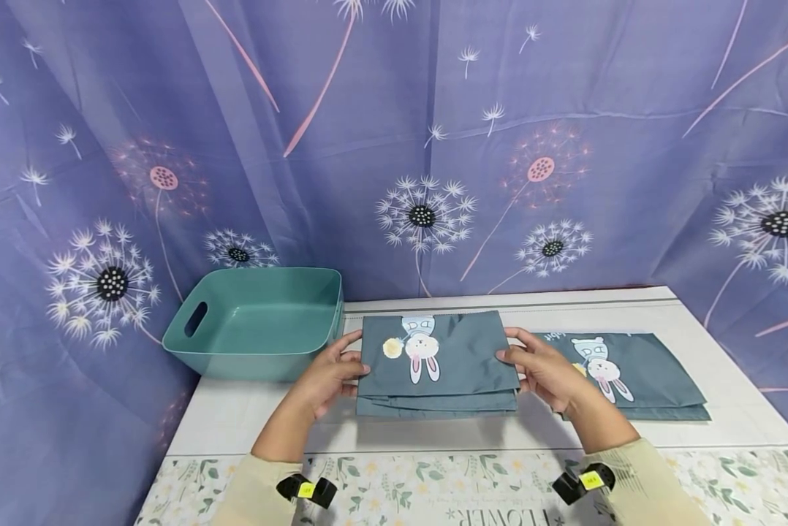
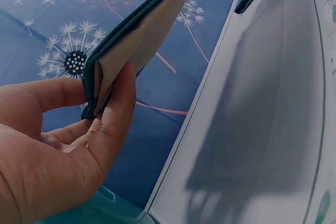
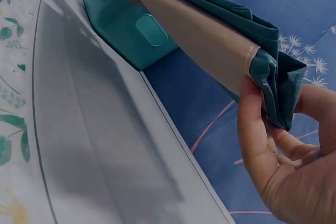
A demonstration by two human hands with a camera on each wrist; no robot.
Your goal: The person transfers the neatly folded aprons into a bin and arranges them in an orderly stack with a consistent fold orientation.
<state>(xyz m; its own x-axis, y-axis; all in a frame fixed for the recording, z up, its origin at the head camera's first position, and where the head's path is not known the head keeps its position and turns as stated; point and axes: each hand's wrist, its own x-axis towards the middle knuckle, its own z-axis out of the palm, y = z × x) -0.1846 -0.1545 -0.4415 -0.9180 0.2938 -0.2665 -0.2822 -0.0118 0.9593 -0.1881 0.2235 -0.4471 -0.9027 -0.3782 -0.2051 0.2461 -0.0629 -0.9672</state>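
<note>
A folded grey-green cloth [image 1: 460, 358] with a white bunny print is held up level above the table between both hands. My left hand [image 1: 333, 376] pinches its left end, thumb on one face and fingers on the other. At the right end my right hand [image 1: 548, 369] grips it the same way. From the wrist views, a beige underside [image 3: 199, 40] and several stacked layers show along the edge. Behind the right hand, a second folded cloth [image 1: 657, 372] with the same bunny print lies on the table, partly hidden by that hand.
A green plastic basket [image 1: 236, 365] with an oval handle hole stands at the table's back left, close by the left hand. The white table cover [image 1: 236, 424] has a floral strip along the front. A purple dandelion curtain [image 1: 368, 256] hangs behind the table and at both sides.
</note>
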